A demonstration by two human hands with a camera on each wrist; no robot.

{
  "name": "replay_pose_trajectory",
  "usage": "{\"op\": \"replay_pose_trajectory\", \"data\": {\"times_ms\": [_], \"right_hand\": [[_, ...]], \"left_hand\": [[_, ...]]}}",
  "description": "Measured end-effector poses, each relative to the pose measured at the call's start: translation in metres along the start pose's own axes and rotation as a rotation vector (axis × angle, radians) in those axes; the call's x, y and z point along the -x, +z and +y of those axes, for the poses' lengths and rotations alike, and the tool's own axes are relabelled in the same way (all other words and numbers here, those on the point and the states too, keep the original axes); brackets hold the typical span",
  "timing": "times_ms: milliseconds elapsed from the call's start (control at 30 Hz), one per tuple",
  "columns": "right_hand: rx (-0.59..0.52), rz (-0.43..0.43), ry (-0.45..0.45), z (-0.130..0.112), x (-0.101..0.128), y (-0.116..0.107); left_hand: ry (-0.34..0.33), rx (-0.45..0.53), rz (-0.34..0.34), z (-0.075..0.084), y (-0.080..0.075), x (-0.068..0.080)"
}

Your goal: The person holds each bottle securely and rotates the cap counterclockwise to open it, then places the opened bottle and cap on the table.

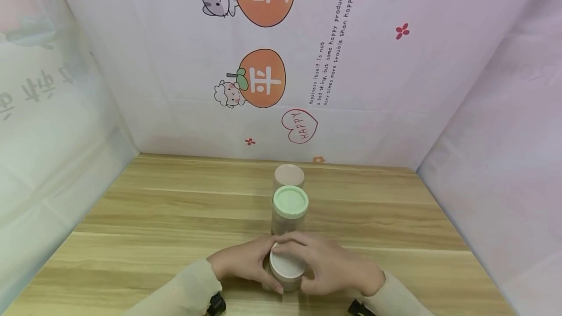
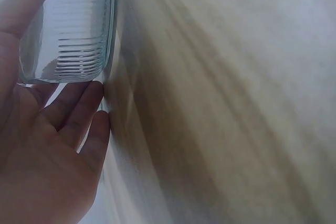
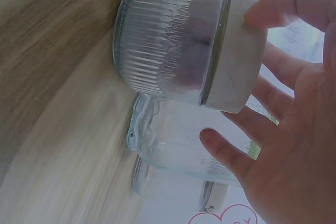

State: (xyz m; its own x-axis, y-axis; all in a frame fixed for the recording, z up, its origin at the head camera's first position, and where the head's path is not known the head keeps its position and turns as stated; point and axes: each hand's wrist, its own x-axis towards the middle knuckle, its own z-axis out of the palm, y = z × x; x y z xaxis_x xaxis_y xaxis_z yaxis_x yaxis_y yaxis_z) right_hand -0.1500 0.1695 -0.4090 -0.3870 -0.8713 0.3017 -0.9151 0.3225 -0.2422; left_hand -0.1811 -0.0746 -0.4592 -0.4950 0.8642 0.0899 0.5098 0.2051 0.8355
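Nearest me on the table stands a ribbed glass jar (image 3: 163, 40) with a white lid (image 1: 288, 263). My left hand (image 1: 248, 260) holds the glass body from the left, thumb at the near side. In the left wrist view its thumb and fingers bracket the clear glass, low by the wood. From the right, my right hand (image 1: 329, 263) grips the lid rim, thumb near and fingers at the far side; the right wrist view shows the lid on the jar. Just behind stands a jar with a green lid (image 1: 291, 201).
A third jar with a pale pinkish lid (image 1: 289, 175) stands farther back, in line with the others. The wood-grain table (image 1: 175, 199) meets a printed white cloth (image 1: 175, 126) at its back edge. Further cloth walls rise at left and right.
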Motion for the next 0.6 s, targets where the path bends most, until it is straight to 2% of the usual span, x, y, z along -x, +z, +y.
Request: {"op": "replay_pose_trajectory", "data": {"times_ms": [167, 333, 500, 600], "right_hand": [[0.029, -0.006, -0.021, 0.0001, 0.0010, 0.0006], [0.043, 0.001, -0.005, -0.0015, 0.0018, 0.0011], [0.054, 0.040, 0.087, -0.0040, 0.0011, 0.0010], [0.099, 0.074, 0.150, -0.0049, -0.0001, 0.0014]], "left_hand": [[0.011, 0.002, -0.011, 0.0011, -0.0009, -0.0007], [-0.001, 0.005, -0.014, 0.0020, -0.0017, -0.0008], [0.006, 0.007, -0.002, 0.0021, -0.0017, -0.0013], [0.012, 0.000, 0.009, 0.0013, -0.0014, -0.0017]]}}
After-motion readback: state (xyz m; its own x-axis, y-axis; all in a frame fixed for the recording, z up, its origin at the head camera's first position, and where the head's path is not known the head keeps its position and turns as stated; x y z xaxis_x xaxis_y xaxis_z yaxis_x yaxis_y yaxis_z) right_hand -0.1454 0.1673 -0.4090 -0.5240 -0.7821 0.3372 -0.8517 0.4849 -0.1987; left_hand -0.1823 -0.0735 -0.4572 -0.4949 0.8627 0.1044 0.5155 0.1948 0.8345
